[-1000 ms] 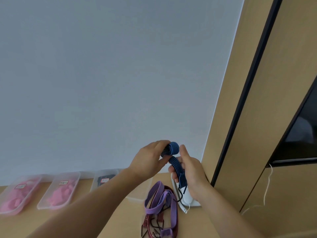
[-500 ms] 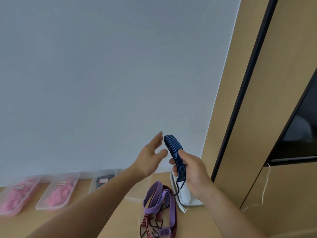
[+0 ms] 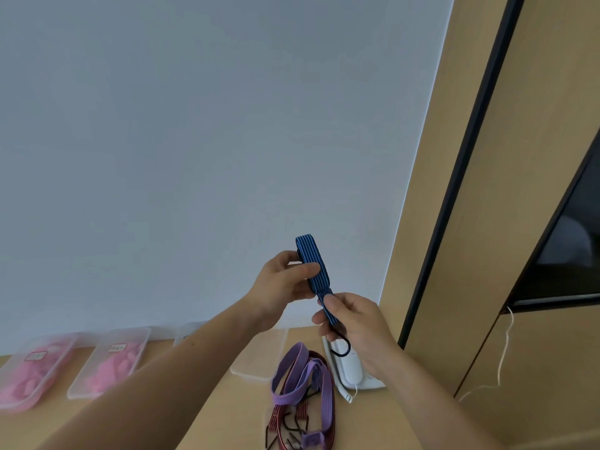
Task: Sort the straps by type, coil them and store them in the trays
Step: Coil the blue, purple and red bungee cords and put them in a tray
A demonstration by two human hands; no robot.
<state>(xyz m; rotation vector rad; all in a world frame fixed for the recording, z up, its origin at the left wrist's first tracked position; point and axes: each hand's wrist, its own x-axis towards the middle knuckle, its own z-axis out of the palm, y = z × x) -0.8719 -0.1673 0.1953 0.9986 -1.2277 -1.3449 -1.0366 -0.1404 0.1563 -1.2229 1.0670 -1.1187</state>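
A blue striped strap [image 3: 312, 264], folded into a flat loop, stands upright in the air in front of the wall. My left hand [image 3: 285, 284] pinches the loop's middle between thumb and fingers. My right hand [image 3: 354, 323] grips the strap's lower end, and its black hook [image 3: 341, 350] hangs below that fist. On the table beneath lie a purple strap [image 3: 305, 375] and a red strap [image 3: 292, 427] with black hooks, tangled together. An empty clear tray [image 3: 259, 362] sits just behind them.
Two clear trays with pink contents [image 3: 29, 371] [image 3: 110, 368] stand at the far left of the wooden table [image 3: 220, 417], a third tray mostly hidden behind my left forearm. A white phone-like device [image 3: 352, 371] lies under my right hand. A wooden cabinet [image 3: 519, 222] rises on the right.
My left hand, open and off the strap half a second ago, has come back and pinches the loop. The loop now stands taller and flatter, and my right hand has slid down to the strap's lower end.
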